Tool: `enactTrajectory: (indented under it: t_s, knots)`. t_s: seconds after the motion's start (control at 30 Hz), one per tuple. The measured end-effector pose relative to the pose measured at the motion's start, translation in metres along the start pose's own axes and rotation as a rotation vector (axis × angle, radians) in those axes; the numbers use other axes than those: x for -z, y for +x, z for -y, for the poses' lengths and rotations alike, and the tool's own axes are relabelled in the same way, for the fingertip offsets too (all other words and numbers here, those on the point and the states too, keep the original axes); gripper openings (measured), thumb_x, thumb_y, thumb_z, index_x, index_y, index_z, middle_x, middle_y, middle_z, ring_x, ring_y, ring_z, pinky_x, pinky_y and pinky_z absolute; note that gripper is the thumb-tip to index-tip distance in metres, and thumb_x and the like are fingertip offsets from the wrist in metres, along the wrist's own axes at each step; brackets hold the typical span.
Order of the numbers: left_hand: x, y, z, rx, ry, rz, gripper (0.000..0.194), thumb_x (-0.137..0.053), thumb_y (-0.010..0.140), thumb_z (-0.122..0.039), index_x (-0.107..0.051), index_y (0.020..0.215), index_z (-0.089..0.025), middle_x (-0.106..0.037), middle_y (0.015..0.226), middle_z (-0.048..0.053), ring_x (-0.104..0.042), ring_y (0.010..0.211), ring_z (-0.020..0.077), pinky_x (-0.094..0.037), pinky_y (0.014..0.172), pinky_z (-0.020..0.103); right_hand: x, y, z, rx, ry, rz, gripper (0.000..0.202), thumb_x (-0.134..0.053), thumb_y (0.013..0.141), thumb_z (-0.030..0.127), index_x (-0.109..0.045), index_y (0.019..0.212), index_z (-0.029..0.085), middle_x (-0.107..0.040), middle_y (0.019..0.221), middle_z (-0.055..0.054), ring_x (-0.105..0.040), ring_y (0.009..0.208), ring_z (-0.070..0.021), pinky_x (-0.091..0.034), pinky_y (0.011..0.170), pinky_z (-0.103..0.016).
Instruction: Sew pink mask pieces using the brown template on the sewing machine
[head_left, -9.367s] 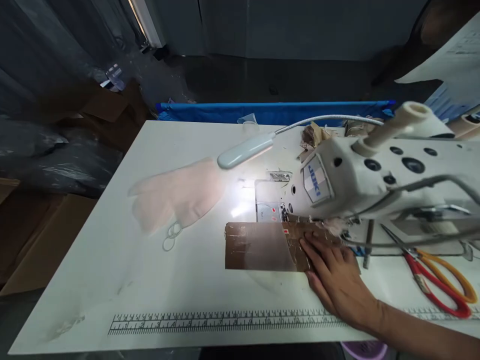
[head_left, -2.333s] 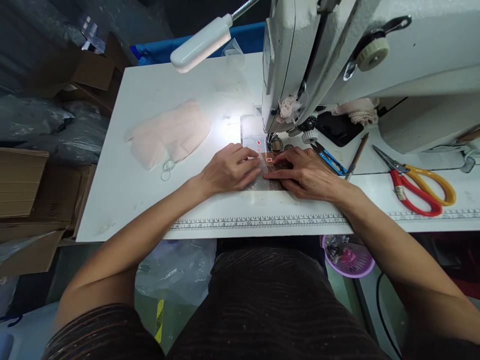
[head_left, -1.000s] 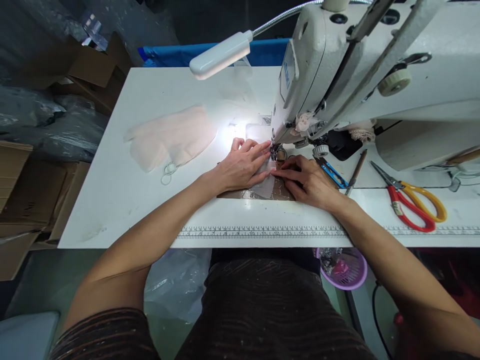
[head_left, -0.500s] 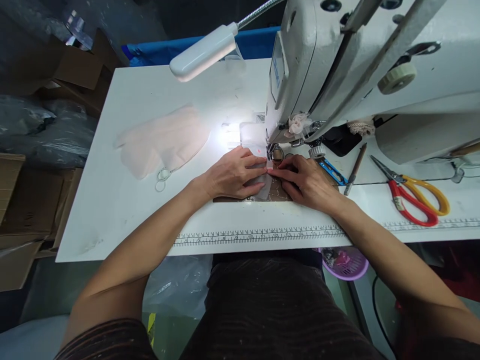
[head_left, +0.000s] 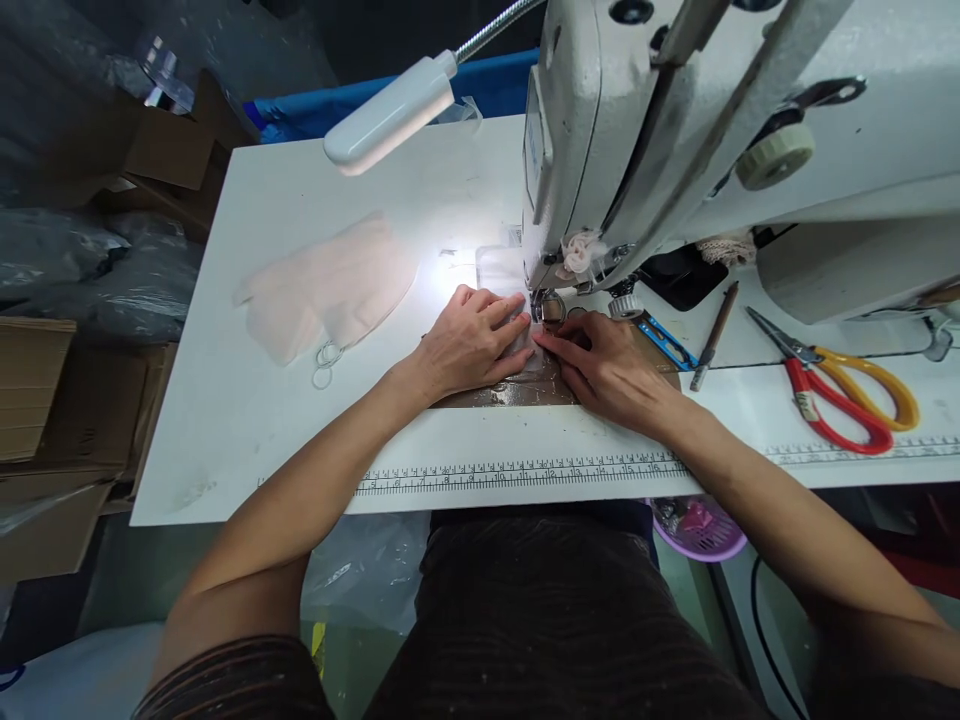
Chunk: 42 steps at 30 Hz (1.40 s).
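Under the needle area of a white sewing machine [head_left: 566, 130] lies a small sheer white fabric piece [head_left: 501, 268]. My left hand [head_left: 480, 335] rests flat on it with fingers stretched toward the presser foot [head_left: 541, 306]. Close to the foot, my right hand [head_left: 600, 355] has its thumb and index finger together at the fabric's right edge, pinching it. Brown tape [head_left: 510, 392] covers the machine bed beneath both hands. The fabric's near part is mostly hidden by my fingers.
Sheer peach fabric [head_left: 330, 285] with thin white loops [head_left: 324, 362] lies at left. To the right are a blue cutter [head_left: 666, 340], a pencil-like stick [head_left: 715, 335] and red-and-yellow scissors [head_left: 832, 385]. A lamp [head_left: 390, 115] hangs above; a ruler strip [head_left: 517, 472] lines the front edge.
The fabric has moved away from me under the foot, with less of it showing near my fingers. Both hands stay close to the foot. The view has shifted slightly.
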<state>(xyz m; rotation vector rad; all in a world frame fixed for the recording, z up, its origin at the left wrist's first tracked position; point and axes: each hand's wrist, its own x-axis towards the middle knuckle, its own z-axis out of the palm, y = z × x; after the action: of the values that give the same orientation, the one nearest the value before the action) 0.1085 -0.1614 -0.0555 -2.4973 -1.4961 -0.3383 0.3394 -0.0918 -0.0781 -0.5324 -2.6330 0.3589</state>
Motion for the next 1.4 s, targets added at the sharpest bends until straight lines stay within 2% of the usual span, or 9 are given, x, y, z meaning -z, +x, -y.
enactTrajectory:
  t_s: [0.23,0.4,0.53,0.7,0.77,0.87,0.97,1.17,1.4]
  knots:
    - [0.000,0.004,0.002,0.098,0.009,0.004,0.042,-0.049,0.097,-0.051,-0.065,0.119,-0.019,-0.065,0.125,0.015,-0.059,0.101,0.0304,-0.043,0.082,0.045,0.005,0.003,-0.002,-0.040,0.112,-0.010,0.039,-0.044,0.098,0.026,-0.064,0.131,0.018,-0.060,0.111,-0.017,-0.059,0.101,-0.0277,-0.049,0.089,-0.046]
    - [0.038,-0.001,0.013,0.180,0.056,0.046,0.049,-0.049,0.098,-0.052,-0.054,0.133,-0.018,-0.059,0.134,0.018,-0.057,0.111,0.0320,-0.047,0.086,0.047,0.024,0.005,-0.008,-0.151,0.295,-0.015,0.037,-0.048,0.095,0.026,-0.069,0.124,0.019,-0.066,0.106,-0.011,-0.062,0.093,-0.0233,-0.052,0.086,-0.038]
    - [0.060,-0.009,0.001,0.127,0.125,0.057,0.036,-0.048,0.101,-0.038,-0.056,0.127,-0.014,-0.063,0.129,0.018,-0.061,0.106,0.0291,-0.049,0.083,0.043,0.040,0.012,-0.015,-0.164,0.370,0.020,0.035,-0.050,0.091,0.027,-0.074,0.114,0.017,-0.068,0.090,-0.008,-0.062,0.082,-0.0209,-0.050,0.078,-0.034]
    - [0.032,-0.008,-0.009,-0.121,-0.014,0.043,0.025,-0.052,0.098,-0.027,-0.060,0.116,-0.011,-0.067,0.115,0.017,-0.063,0.096,0.0255,-0.052,0.077,0.041,0.046,0.033,-0.018,-0.304,0.337,0.237,0.027,-0.051,0.085,0.021,-0.074,0.097,0.015,-0.066,0.077,-0.004,-0.058,0.068,-0.0168,-0.044,0.066,-0.029]
    - [0.018,-0.004,-0.002,-0.185,-0.137,-0.033,0.024,-0.055,0.096,-0.027,-0.061,0.112,-0.011,-0.069,0.107,0.016,-0.064,0.091,0.0235,-0.055,0.076,0.040,0.040,0.037,-0.017,-0.384,0.292,0.223,0.025,-0.050,0.084,0.019,-0.072,0.093,0.014,-0.066,0.076,-0.004,-0.055,0.065,-0.0161,-0.041,0.063,-0.028]
    - [0.006,0.002,0.011,-0.240,-0.361,-0.090,0.018,-0.059,0.093,-0.024,-0.065,0.104,-0.012,-0.069,0.102,0.013,-0.066,0.091,0.0199,-0.058,0.078,0.035,0.026,0.033,-0.015,-0.422,0.230,0.082,0.024,-0.047,0.084,0.019,-0.070,0.091,0.014,-0.067,0.079,-0.006,-0.056,0.068,-0.0176,-0.040,0.064,-0.030]
    - [0.003,0.003,0.017,-0.234,-0.437,-0.107,0.012,-0.058,0.093,-0.020,-0.068,0.097,-0.015,-0.071,0.098,0.009,-0.068,0.089,0.0166,-0.059,0.078,0.031,0.016,0.024,-0.014,-0.335,0.182,-0.037,0.025,-0.046,0.082,0.019,-0.069,0.091,0.015,-0.067,0.085,-0.008,-0.058,0.073,-0.0194,-0.040,0.067,-0.031]
    - [0.005,-0.004,0.011,-0.245,-0.200,-0.148,0.011,-0.058,0.093,-0.017,-0.068,0.090,-0.016,-0.075,0.096,0.006,-0.067,0.074,0.0145,-0.054,0.066,0.031,0.016,0.021,-0.016,-0.299,0.168,0.004,0.028,-0.045,0.084,0.021,-0.070,0.094,0.014,-0.068,0.090,-0.009,-0.058,0.070,-0.0191,-0.040,0.065,-0.032]
    - [0.004,0.000,0.001,-0.053,-0.180,-0.502,0.009,-0.061,0.087,-0.009,-0.060,0.081,-0.015,-0.072,0.091,0.007,-0.066,0.076,0.0141,-0.054,0.064,0.029,0.015,0.020,-0.016,-0.264,0.164,-0.010,0.027,-0.045,0.084,0.021,-0.070,0.093,0.015,-0.067,0.091,-0.009,-0.060,0.075,-0.0208,-0.042,0.067,-0.033]
